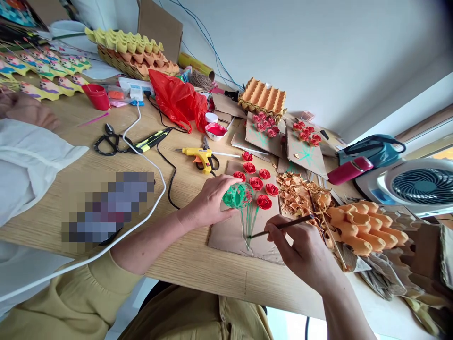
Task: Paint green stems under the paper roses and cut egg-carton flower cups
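Observation:
My left hand (pixel 212 200) is closed round a small clear cup (pixel 238 195) with green paint inside, tilted above a piece of cardboard (pixel 226 238). In my right hand (pixel 300 245) is a slim dark paintbrush (pixel 288 224), its tip touching the cardboard where green painted stems (pixel 249 219) come together. Several red paper-pulp roses (pixel 256 183) sit on the upper part of that cardboard, above the stems. The cup hides part of the board and perhaps some stem tops.
A yellow glue gun (pixel 200 153) and a bowl of red paint (pixel 215 131) lie beyond the board. Torn egg-carton scraps (pixel 295 196) and an orange egg tray (pixel 368 226) are at right. A white cable (pixel 155 200) crosses the left side, near a co-worker's sleeve (pixel 31 160).

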The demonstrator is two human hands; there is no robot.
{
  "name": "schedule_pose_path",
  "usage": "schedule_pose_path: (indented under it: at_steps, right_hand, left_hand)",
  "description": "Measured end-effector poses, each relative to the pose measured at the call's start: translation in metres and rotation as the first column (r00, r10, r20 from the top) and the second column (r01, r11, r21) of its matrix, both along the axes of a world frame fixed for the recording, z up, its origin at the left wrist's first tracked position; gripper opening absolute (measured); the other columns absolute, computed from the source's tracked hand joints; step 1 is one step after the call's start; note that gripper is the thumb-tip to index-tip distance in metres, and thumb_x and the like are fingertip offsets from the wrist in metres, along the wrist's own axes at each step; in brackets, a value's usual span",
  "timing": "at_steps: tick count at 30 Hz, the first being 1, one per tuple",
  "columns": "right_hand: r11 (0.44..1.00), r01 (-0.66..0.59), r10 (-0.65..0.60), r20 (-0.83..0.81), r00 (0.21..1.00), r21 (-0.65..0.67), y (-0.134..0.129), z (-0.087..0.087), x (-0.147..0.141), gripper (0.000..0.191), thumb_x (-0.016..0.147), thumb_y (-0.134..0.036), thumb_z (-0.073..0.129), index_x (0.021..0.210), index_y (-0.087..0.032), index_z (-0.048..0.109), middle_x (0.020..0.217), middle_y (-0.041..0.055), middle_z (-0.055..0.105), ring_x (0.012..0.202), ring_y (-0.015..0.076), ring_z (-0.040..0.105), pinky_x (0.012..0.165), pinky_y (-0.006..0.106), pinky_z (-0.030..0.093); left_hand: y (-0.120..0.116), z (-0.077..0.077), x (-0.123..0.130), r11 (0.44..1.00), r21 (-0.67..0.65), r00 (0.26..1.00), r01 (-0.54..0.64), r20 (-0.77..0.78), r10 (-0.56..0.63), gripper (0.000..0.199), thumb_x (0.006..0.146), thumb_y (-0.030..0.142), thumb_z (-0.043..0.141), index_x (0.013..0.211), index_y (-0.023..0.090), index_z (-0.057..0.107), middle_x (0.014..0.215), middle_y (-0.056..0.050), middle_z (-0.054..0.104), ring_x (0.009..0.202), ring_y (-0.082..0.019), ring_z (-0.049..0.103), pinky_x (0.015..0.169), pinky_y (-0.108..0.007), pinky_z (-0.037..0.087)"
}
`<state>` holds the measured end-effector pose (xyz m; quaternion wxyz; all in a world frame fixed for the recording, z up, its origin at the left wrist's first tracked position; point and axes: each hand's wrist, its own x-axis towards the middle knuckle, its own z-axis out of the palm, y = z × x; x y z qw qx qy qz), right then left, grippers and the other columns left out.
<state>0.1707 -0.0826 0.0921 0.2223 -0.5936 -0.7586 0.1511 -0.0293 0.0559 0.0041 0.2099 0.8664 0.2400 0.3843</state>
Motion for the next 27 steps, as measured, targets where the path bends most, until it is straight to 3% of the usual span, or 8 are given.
schedule_pose_path:
  at_steps: [4,7,10,12,18,27]
  right_hand:
    - [1.0,0.001,0.0,-0.054,0.999,0.018,-0.012,0.007,0.006,0.029,0.101,-0.023,0.047,0.077,-0.019,0.063,0.073,-0.0014,0.065,0.058,0.0093,0.059,0.056,0.023,0.044]
    - [0.988,0.062,-0.049,-0.089,0.995,0.144,-0.019,0.013,0.013,0.02,0.1,-0.02,0.05,0.086,-0.019,0.065,0.08,0.0003,0.069,0.067,0.0113,0.065,0.061,0.023,0.049]
    - [0.936,0.147,-0.102,-0.152,0.983,0.321,-0.024,0.018,0.014,0.014,0.098,-0.017,0.052,0.097,-0.021,0.065,0.084,0.0004,0.07,0.073,0.0122,0.067,0.065,0.023,0.051]
    - [0.919,0.127,-0.075,-0.15,0.986,0.373,-0.024,0.019,0.01,0.016,0.098,-0.015,0.051,0.1,-0.021,0.065,0.085,0.0007,0.069,0.075,0.0124,0.067,0.067,0.024,0.051]
    - [0.951,-0.058,0.047,0.042,0.998,0.304,-0.01,0.004,-0.005,0.014,0.098,-0.014,0.05,0.103,-0.02,0.061,0.087,0.0022,0.068,0.076,0.0139,0.063,0.07,0.027,0.048]
    - [0.966,-0.018,0.015,0.013,1.0,0.259,-0.008,-0.004,-0.006,0.012,0.099,-0.018,0.049,0.1,-0.022,0.06,0.084,0.0024,0.069,0.074,0.0155,0.065,0.067,0.029,0.049]
  left_hand:
    - [0.0,-0.002,0.001,1.0,-0.01,1.0,0.009,-0.009,-0.009,0.066,0.076,0.023,0.074,0.135,0.021,0.044,0.133,-0.013,0.058,0.125,-0.03,0.055,0.107,-0.046,0.042]
    - [0.0,-0.002,0.001,1.0,-0.014,1.0,0.019,-0.014,-0.019,0.064,0.078,0.023,0.073,0.135,0.021,0.044,0.134,-0.012,0.057,0.127,-0.029,0.054,0.108,-0.045,0.042]
    - [-0.002,-0.001,0.0,0.999,-0.01,0.999,0.041,-0.023,-0.041,0.064,0.078,0.023,0.072,0.136,0.023,0.044,0.135,-0.011,0.056,0.129,-0.029,0.052,0.109,-0.044,0.041]
    - [-0.004,-0.001,0.0,0.998,-0.011,0.998,0.058,-0.039,-0.058,0.064,0.079,0.022,0.072,0.137,0.024,0.044,0.136,-0.011,0.056,0.13,-0.029,0.051,0.11,-0.044,0.04]
    - [-0.006,0.001,-0.001,0.994,-0.008,0.991,0.11,-0.071,-0.11,0.066,0.079,0.021,0.07,0.139,0.024,0.043,0.137,-0.01,0.056,0.13,-0.029,0.051,0.11,-0.044,0.04]
    - [-0.006,-0.001,0.0,0.991,-0.001,0.987,0.136,-0.082,-0.136,0.069,0.078,0.022,0.071,0.141,0.024,0.042,0.137,-0.011,0.056,0.131,-0.03,0.05,0.11,-0.045,0.039]
